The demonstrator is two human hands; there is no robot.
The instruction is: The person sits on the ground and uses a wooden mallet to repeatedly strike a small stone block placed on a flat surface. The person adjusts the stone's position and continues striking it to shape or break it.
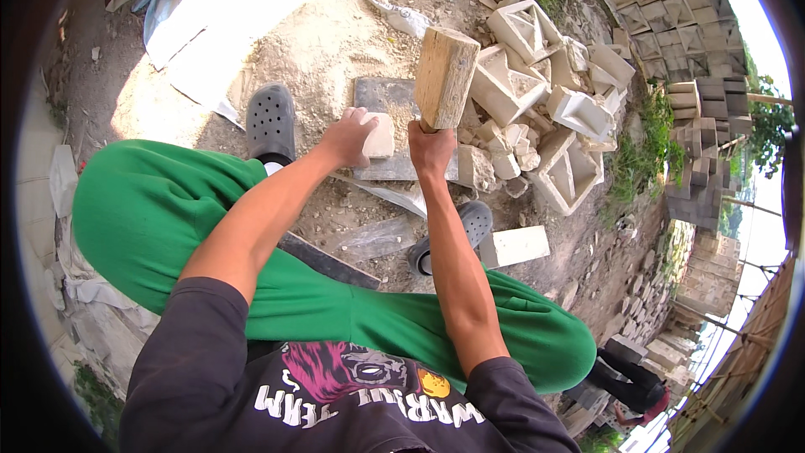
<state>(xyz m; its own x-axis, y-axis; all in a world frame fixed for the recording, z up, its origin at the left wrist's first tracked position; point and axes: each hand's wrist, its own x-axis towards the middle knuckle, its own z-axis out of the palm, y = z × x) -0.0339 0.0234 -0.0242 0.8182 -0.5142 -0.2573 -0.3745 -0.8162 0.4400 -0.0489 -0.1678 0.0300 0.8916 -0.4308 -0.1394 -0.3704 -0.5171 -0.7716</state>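
Note:
My right hand (433, 149) is closed around the handle of a wooden mallet (448, 75), its thick block head raised above the ground. My left hand (346, 137) grips the left side of a pale stone piece (381, 136). That piece rests on a flat dark grey slab (387, 169) lying on the dirt between my feet. The mallet head hides part of the slab's right side. Only a little of the handle shows, at my right fist.
Broken pale moulded blocks (506, 82) are heaped right of the slab. A whitish rectangular block (515, 247) lies by my right clog (474, 222). A white sheet (243, 8) spreads at the far left. Stacked blocks (683, 8) stand at far right; another person (635, 386) bends at lower right.

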